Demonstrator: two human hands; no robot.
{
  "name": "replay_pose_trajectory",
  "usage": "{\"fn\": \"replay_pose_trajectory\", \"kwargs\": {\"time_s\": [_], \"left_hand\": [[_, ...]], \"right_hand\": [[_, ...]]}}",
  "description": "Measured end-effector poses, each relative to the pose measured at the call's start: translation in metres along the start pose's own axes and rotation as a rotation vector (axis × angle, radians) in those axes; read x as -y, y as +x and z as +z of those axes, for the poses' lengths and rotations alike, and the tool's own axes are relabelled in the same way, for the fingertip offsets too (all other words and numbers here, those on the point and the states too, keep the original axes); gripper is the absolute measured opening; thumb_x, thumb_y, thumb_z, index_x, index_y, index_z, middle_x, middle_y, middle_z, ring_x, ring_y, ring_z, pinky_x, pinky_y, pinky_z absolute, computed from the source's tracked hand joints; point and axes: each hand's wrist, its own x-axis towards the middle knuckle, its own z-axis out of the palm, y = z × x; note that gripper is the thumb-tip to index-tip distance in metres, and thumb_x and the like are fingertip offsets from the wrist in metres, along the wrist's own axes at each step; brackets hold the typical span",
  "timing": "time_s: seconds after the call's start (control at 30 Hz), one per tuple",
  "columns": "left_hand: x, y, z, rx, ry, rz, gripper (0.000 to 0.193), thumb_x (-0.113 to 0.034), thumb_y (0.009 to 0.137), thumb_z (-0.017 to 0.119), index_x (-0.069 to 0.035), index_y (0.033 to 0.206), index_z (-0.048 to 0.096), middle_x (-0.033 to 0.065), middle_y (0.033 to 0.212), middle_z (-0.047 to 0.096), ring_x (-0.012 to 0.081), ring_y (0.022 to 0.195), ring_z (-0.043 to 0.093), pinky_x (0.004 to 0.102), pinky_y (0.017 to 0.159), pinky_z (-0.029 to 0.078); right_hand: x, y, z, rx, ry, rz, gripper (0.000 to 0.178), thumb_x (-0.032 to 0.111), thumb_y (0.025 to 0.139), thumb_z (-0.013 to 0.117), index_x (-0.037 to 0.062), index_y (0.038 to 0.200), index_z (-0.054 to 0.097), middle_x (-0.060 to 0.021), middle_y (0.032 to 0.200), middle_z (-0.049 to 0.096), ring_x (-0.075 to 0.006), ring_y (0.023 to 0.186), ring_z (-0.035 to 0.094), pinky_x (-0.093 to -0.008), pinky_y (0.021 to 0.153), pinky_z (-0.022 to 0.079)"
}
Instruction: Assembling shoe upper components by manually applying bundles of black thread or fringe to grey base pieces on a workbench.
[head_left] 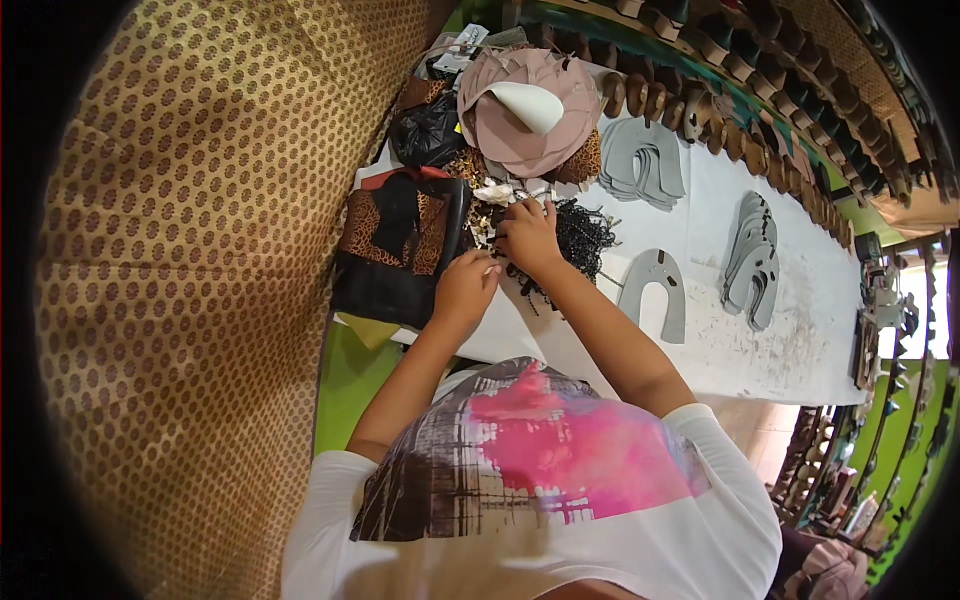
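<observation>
My left hand is over the near edge of the white table, its fingers curled in a pinch. Whatever is between them is too small to make out. My right hand reaches a little farther in, fingers bent down among small scraps of white and gold. What its fingertips grip, if anything, is hidden. Just right of it lies a tangled heap of thin black strips. Left of my hands rests a black sheet of material with leopard-print pieces on it. Beyond sits a round fanned stack of dusty-pink pieces.
Grey U-shaped pieces lie on the white table: a single one, a fanned stack and another stack. A black plastic bag is at the far left. Shoe lasts line the back edge. A patterned curtain hangs at left.
</observation>
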Motion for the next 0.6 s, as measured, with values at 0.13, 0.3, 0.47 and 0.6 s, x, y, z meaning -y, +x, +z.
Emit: {"fn": "replay_pose_trajectory", "kwargs": {"time_s": [0.13,0.3,0.47,0.6], "left_hand": [[0.01,0.011,0.007,-0.209,-0.066,0.082,0.021,-0.014,0.084,0.057,0.003,0.096,0.062,0.0127,0.108,0.057,0.0248,0.086,0.06,0.0314,0.075,0.047],[0.009,0.033,0.029,0.028,-0.617,-0.062,0.019,-0.012,0.086,0.058,0.003,0.097,0.061,0.0084,0.11,0.056,0.0127,0.082,0.057,0.023,0.071,0.045],[-0.008,0.042,0.054,0.234,-0.551,0.113,0.016,-0.011,0.083,0.062,0.003,0.091,0.062,0.0076,0.109,0.057,0.0082,0.079,0.055,0.021,0.068,0.045],[-0.037,0.041,0.084,0.37,-0.549,0.152,0.012,-0.009,0.081,0.062,0.002,0.086,0.061,0.0087,0.106,0.058,0.0081,0.076,0.055,0.0206,0.067,0.045]], "right_hand": [[0.0,-0.009,-0.011,-0.123,0.318,0.187,0.011,0.024,0.067,0.068,0.0152,0.074,0.068,-0.0034,0.095,0.056,-0.0265,0.107,0.044,-0.0511,0.091,0.029],[-0.014,-0.039,-0.028,-0.248,0.686,0.318,0.013,0.017,0.069,0.07,0.0062,0.076,0.066,-0.0108,0.074,0.059,-0.0278,0.073,0.055,-0.0349,0.067,0.043],[-0.017,-0.092,-0.046,-0.266,0.745,0.571,0.013,0.015,0.076,0.067,0.0032,0.081,0.065,-0.0069,0.079,0.059,-0.0206,0.08,0.055,-0.0303,0.073,0.042],[-0.04,-0.137,-0.051,-0.243,0.807,0.673,0.015,0.016,0.076,0.067,0.0023,0.083,0.065,-0.0073,0.084,0.061,-0.0194,0.08,0.056,-0.0297,0.073,0.043]]}}
